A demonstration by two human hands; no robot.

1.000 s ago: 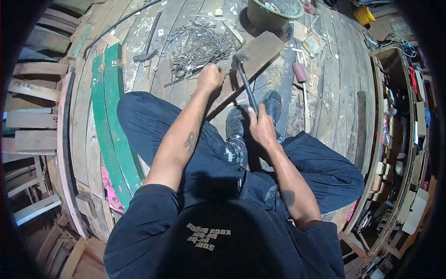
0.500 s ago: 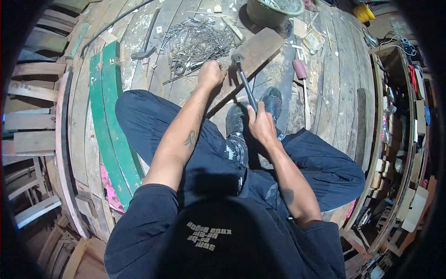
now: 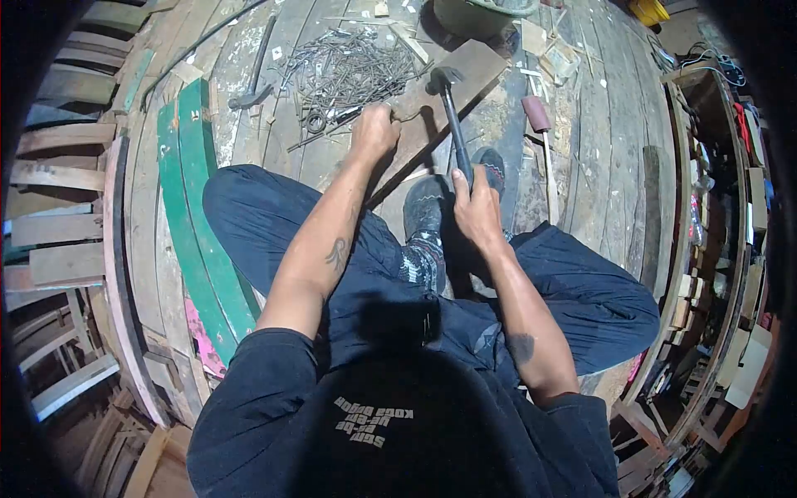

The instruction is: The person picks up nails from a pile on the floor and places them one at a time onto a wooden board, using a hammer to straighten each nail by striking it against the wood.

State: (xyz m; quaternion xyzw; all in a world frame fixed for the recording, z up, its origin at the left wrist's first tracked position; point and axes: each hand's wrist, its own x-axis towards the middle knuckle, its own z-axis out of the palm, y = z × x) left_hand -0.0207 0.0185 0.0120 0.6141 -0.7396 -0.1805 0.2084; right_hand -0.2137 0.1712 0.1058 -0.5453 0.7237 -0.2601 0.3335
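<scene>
Slim dark hammer (image 3: 454, 124), metal claw head above flat, rough wooden board (image 3: 480, 66); right hand (image 3: 479, 212) gripping handle. Left hand (image 3: 375, 133) closed at board's left edge; cannot tell what it pinches. Left of board, tangled heap of thin nails (image 3: 353, 70); beyond far end, round bucket (image 3: 473, 21); close on right, shoes (image 3: 425, 206). Hammer's long axis points away from body, head leaning slightly left; board slants far-right.

metal hammer (image 3: 456, 127), matt wooden board (image 3: 415, 138), metal nails (image 3: 353, 70)

Right grip (image 3: 479, 212) holds hammer (image 3: 454, 124) (dark-handled).
</scene>
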